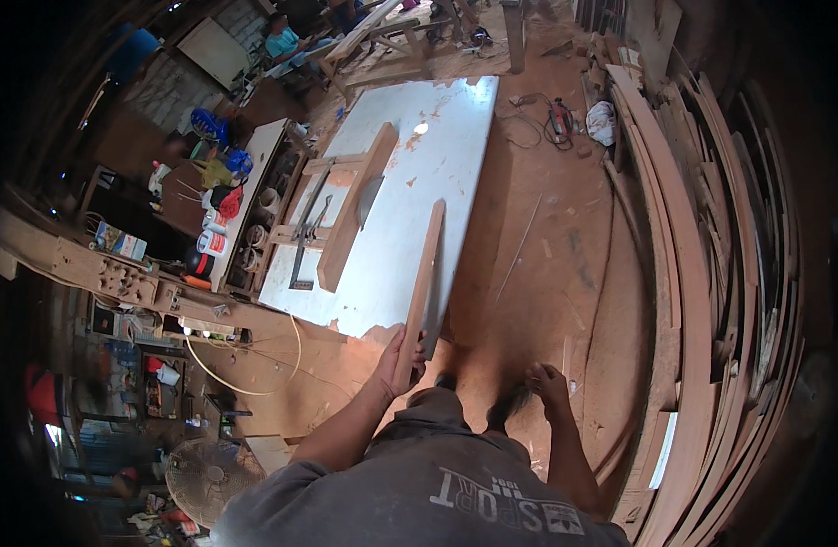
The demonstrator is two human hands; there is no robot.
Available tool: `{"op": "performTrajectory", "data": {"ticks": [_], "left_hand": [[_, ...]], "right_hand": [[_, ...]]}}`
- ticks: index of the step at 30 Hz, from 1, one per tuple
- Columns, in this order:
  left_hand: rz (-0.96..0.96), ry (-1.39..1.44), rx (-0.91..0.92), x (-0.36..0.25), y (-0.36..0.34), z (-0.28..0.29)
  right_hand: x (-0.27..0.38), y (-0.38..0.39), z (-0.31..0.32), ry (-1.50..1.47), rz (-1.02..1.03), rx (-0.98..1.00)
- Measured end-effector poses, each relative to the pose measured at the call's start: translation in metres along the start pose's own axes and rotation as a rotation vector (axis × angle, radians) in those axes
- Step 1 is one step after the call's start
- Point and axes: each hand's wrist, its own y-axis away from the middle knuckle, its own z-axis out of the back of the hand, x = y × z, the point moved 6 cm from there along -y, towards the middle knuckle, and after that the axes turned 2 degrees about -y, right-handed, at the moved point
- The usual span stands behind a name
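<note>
The left hand (392, 366) is closed around the near end of a long wooden stick (423, 287), with the fingers wrapped on its sides. The right hand (548, 383) hangs low near the legs, well apart from the stick, with its fingers bent in; I can't tell if something small is tucked inside it. The stick points away from the person, and its far end is over the white table top (455, 128); I can't tell if that end touches. It looks like a loose piece, not joined to any other wood. Farther left on the table, a thick wooden beam (360, 210) lies with short cross pieces (299, 235) beside it. They look set out like part of a frame, so that bit seems begun, but I can't see if they are fixed together. The held stick has no place in it yet. A dark L-shaped tool (300, 283) lies there too. Past the table, a red power tool (560, 120) is on the floor, and long boards (679, 273) are piled at the right.
</note>
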Motion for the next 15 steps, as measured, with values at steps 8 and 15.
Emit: {"op": "performTrajectory", "data": {"ticks": [8,15], "left_hand": [[0.015,-0.37,-0.231,-0.01,0.012,0.013],[-0.117,-1.056,-0.367,-0.006,0.039,-0.001]], "right_hand": [[-0.021,-0.015,-0.064,0.11,0.029,0.123],[0.075,-0.068,-0.211,0.187,0.193,0.139]]}}
